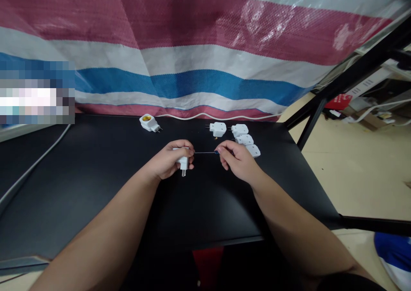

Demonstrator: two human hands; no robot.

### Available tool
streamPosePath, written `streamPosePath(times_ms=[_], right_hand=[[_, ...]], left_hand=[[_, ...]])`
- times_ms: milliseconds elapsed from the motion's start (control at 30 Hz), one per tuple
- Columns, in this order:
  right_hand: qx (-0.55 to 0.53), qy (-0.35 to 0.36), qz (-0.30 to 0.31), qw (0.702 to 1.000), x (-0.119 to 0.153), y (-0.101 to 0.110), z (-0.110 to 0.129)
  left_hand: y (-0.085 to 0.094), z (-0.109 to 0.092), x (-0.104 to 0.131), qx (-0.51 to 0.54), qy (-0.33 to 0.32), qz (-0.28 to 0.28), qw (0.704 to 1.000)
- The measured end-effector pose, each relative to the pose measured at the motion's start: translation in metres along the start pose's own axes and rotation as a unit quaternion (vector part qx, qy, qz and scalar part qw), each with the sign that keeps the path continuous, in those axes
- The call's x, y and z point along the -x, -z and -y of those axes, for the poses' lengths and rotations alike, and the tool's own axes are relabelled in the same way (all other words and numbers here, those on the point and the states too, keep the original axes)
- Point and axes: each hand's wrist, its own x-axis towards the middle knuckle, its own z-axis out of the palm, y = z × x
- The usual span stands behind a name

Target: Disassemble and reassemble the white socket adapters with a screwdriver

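My left hand is closed around a white plug adapter, whose flat metal prongs point toward me. A thin metal screwdriver runs level between my hands, its tip end reaching the adapter at my left fingers. Its small blue handle end is pinched in my right hand, mostly hidden by the fingers. Beyond my right hand lie several white plug adapters, and another white adapter sits just left of them. A tiny brass-coloured piece lies below that one.
A white lamp-socket plug with a golden inside lies at the back of the black table. Behind hangs a striped plastic sheet. A white cable crosses the left side. Black metal frame bars stand at the right.
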Motion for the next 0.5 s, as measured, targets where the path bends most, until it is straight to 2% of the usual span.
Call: streamPosePath(times_ms=[100, 167, 233, 333, 400, 500], right_hand=[[0.005, 0.099, -0.007, 0.995, -0.0013, 0.0033, 0.0001], [0.01, 0.136, -0.007, 0.991, -0.0014, 0.0043, -0.0004], [0.0, 0.118, -0.006, 0.993, -0.0006, 0.0035, -0.001], [-0.015, 0.022, -0.013, 1.0, 0.0006, 0.0005, -0.0012], [-0.015, -0.018, -0.014, 1.0, 0.0007, -0.0004, -0.0001], [-0.038, 0.007, -0.013, 0.999, 0.0001, 0.0008, 0.0024]], left_hand=[[-0.0003, 0.0001, 0.0, 0.003, 0.007, 0.0, 1.0], [-0.0004, 0.0004, -0.0001, 0.002, 0.015, 0.004, 1.0], [-0.0004, 0.0008, -0.0003, 0.001, 0.018, 0.009, 1.0], [0.0002, 0.0012, -0.0011, 0.002, 0.016, 0.01, 1.0], [0.0012, 0.0016, -0.0018, 0.004, 0.017, 0.01, 1.0], [0.0034, 0.0033, -0.003, 0.014, 0.014, 0.005, 1.0]])
